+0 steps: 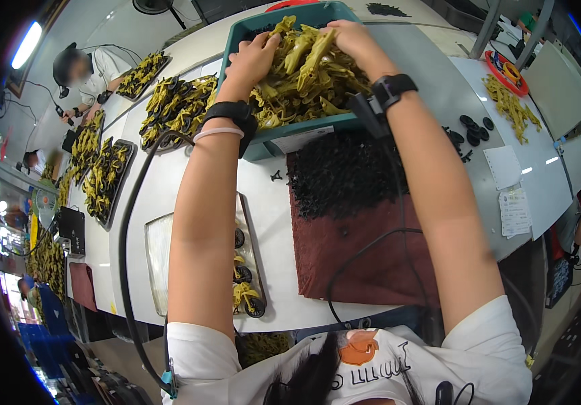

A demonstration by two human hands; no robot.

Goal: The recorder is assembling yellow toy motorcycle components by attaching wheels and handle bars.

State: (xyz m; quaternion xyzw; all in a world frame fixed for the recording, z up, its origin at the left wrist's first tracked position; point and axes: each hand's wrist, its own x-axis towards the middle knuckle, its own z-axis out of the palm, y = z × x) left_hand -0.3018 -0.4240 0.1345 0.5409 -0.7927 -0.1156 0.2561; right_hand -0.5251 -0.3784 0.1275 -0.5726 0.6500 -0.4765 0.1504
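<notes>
A teal plastic bin (354, 13) at the far middle holds a tall heap of yellow plastic parts (304, 74), irregular and branching in shape. On the heap's left side is my left hand (253, 64), its fingers curved over parts near the bin's left wall. From the right, my right hand (358, 44) reaches in with bent fingers against the upper parts. The heap is gathered between both hands, and some fingertips are hidden by it. Each wrist wears a black band; the one on the right has a dark box attached.
Small black parts (344, 172) are piled on a dark red cloth (364, 263). Trays of yellow and black assemblies (108, 179) stand left. A tray (159, 263) lies beneath my left forearm. A black cable (128, 229) loops nearby. Papers (514, 212) and a red basket (506, 73) are right; a co-worker (88, 74) sits far left.
</notes>
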